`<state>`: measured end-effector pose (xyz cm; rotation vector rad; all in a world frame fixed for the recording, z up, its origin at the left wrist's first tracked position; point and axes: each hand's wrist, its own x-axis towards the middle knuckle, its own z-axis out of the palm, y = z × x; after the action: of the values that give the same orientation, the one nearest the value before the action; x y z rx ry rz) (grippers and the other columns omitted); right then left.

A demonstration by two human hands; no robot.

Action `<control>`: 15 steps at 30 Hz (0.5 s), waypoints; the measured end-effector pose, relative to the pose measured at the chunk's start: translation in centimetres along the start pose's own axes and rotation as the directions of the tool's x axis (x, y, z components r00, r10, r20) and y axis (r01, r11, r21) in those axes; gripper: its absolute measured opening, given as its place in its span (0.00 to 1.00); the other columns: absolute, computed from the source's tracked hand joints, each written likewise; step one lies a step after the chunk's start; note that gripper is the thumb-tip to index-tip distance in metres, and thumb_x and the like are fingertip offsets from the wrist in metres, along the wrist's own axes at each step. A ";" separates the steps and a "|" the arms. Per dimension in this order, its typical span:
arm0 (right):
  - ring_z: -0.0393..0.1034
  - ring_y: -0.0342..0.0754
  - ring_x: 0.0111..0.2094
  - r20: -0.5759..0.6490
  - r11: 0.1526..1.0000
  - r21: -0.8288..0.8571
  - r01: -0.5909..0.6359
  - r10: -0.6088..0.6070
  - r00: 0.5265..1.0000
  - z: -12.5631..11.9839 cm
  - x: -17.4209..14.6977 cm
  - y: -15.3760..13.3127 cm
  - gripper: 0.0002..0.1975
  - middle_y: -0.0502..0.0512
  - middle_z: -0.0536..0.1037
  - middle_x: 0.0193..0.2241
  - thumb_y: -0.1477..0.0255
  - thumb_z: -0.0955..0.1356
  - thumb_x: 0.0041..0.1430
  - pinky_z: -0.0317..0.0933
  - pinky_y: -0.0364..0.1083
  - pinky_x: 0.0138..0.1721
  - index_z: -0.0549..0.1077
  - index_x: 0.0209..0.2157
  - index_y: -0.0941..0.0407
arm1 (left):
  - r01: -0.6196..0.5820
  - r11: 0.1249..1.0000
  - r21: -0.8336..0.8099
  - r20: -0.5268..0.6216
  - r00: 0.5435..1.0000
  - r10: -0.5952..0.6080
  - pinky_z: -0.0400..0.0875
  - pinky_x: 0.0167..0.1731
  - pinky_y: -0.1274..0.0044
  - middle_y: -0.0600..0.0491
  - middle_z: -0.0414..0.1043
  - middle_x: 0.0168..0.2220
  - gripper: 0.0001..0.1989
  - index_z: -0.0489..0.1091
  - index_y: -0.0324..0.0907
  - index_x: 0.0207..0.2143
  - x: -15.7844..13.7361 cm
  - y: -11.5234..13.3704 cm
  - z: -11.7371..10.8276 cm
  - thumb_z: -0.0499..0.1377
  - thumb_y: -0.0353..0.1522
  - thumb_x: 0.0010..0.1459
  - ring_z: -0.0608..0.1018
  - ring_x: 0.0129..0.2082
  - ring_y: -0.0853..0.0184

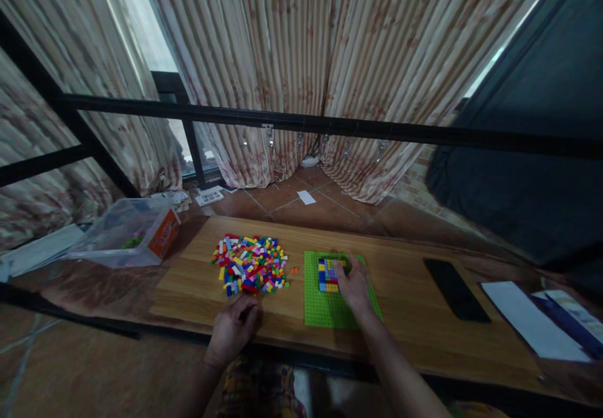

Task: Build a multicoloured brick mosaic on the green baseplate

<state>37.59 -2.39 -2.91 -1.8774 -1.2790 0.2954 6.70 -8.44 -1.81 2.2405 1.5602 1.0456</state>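
My right hand [354,286] is over a green studded baseplate [320,316]. Its thumb rests at the right side of a low block of coloured toy bricks [328,276] fixed there. The thumb and fingers are apart, and I see no loose brick between them. At the near edge of a heap of mixed small toy bricks [254,261] lies my left hand [234,324], its fingers curled together. Whatever it may hold is hidden. A dark red brick [249,290] sits just beyond its fingertips. Small orange bricks [294,270] lie between heap and baseplate.
Everything rests on a wooden board [405,342]. A black phone-like slab [456,289] and white paper [532,320] are at the right. To the left stands a clear plastic box [113,251] with an orange label. A black metal rail [301,121] crosses beyond the board.
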 end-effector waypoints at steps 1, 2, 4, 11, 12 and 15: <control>0.61 0.64 0.56 0.009 1.000 -0.026 0.017 -0.017 1.000 0.1 -0.3 -0.3 0.38 0.73 0.70 0.52 0.48 0.61 0.56 0.51 0.61 0.56 0.65 0.57 0.64 | 0.009 1.000 -0.003 0.006 1.000 -0.009 0.72 0.35 0.77 0.52 0.74 0.30 0.09 0.71 0.44 0.30 -0.1 0.0 0.1 0.53 0.35 0.60 0.77 0.33 0.66; 0.61 0.64 0.56 0.018 0.998 -0.060 0.024 -0.023 1.000 0.3 -0.6 -0.6 0.38 0.72 0.70 0.52 0.48 0.61 0.56 0.51 0.60 0.56 0.64 0.57 0.64 | 0.017 1.000 -0.006 0.010 1.000 -0.017 0.72 0.35 0.77 0.52 0.74 0.30 0.09 0.71 0.44 0.30 -0.1 -0.1 0.1 0.53 0.35 0.60 0.77 0.34 0.66; 0.61 0.64 0.56 0.037 0.990 -0.142 0.012 -0.007 0.999 0.5 -1.2 -1.1 0.37 0.71 0.69 0.53 0.50 0.61 0.57 0.52 0.60 0.55 0.63 0.58 0.63 | 0.024 1.000 -0.014 0.012 1.000 -0.024 0.71 0.35 0.77 0.52 0.74 0.31 0.09 0.70 0.44 0.31 -0.1 -0.1 0.2 0.53 0.35 0.61 0.77 0.34 0.66; 0.59 0.63 0.57 0.069 0.973 -0.222 -0.054 0.071 0.995 0.6 -1.6 -1.6 0.38 0.70 0.69 0.54 0.51 0.62 0.57 0.51 0.57 0.55 0.60 0.60 0.63 | 0.016 1.000 -0.025 0.019 1.000 -0.015 0.70 0.37 0.76 0.52 0.73 0.31 0.07 0.70 0.44 0.32 -0.2 0.0 0.2 0.54 0.33 0.61 0.76 0.35 0.66; 0.59 0.63 0.57 0.068 0.974 -0.217 -0.059 0.075 0.995 0.6 -1.6 -1.5 0.38 0.70 0.69 0.53 0.51 0.62 0.56 0.52 0.58 0.55 0.60 0.60 0.63 | 0.015 1.000 -0.027 0.017 1.000 -0.015 0.70 0.37 0.76 0.52 0.73 0.31 0.06 0.70 0.44 0.32 -0.2 0.0 0.2 0.54 0.33 0.61 0.76 0.35 0.66; 0.59 0.64 0.56 0.061 0.978 -0.205 -0.039 0.052 0.997 0.8 -1.7 -1.3 0.38 0.70 0.69 0.53 0.51 0.62 0.56 0.52 0.58 0.54 0.59 0.61 0.63 | 0.014 0.999 -0.035 0.007 1.000 -0.014 0.70 0.37 0.76 0.52 0.73 0.32 0.05 0.70 0.44 0.33 -0.2 -0.1 0.3 0.55 0.33 0.60 0.76 0.35 0.66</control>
<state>35.48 -3.31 -2.83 -2.0874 -1.3547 0.2599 6.75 -8.55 -2.15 2.2047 1.5410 1.0522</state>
